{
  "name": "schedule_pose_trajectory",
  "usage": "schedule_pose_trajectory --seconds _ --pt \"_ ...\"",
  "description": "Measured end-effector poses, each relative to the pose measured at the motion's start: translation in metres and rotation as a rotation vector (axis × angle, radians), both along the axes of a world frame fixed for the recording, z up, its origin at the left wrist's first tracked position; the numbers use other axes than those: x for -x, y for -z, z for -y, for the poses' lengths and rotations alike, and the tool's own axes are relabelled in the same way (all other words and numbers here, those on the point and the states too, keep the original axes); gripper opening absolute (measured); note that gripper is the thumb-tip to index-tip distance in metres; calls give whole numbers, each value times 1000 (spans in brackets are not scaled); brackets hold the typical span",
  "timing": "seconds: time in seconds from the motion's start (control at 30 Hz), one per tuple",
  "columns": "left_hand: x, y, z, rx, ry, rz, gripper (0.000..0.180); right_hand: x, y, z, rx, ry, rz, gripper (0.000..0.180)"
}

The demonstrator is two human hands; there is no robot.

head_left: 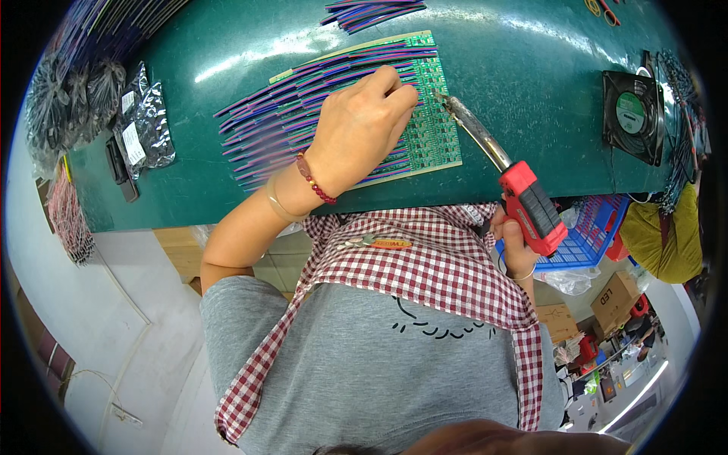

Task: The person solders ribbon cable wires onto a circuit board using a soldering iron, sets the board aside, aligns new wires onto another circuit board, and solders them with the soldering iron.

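Observation:
My left hand (364, 125) is closed in a pinch over a green circuit board panel (432, 144). Blurred wire (262, 148) trails left from beneath this hand; the spot between the fingertips is hidden. Rows of thin blue, black and pink wires (303, 80) lie across the panel and stick out past its left side. At lower right my right hand (516, 246) is wrapped around the red and black handle of a soldering iron (527, 205). The iron's metal tip reaches up-left to the panel, just right of my left fingertips, at or very close to the board's surface.
The panel lies on a green tabletop (523, 91). A bundle of loose wires (375, 11) lies at the far edge, and a black fan (633, 114) stands at right. Bagged wires and a dark plastic bag (144, 121) are at left. A blue basket (584, 235) sits below the table's edge.

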State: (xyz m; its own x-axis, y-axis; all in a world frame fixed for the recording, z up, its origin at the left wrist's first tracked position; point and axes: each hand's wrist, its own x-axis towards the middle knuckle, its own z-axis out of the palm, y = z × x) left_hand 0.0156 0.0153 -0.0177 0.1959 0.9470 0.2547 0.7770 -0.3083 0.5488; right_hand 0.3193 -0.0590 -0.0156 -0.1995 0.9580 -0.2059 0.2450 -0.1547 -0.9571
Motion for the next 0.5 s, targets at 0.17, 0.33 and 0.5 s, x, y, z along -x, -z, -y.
schedule_pose_trajectory --seconds 0.17,0.33,0.5 --pt "0 -1 1 9 -1 -8 8 1 -1 2 -30 21 28 21" --pt "0 1 2 1 10 -21 12 -2 4 4 -26 -10 50 21" --pt "-2 0 2 -5 -8 -14 9 -3 9 1 -76 -69 94 18"
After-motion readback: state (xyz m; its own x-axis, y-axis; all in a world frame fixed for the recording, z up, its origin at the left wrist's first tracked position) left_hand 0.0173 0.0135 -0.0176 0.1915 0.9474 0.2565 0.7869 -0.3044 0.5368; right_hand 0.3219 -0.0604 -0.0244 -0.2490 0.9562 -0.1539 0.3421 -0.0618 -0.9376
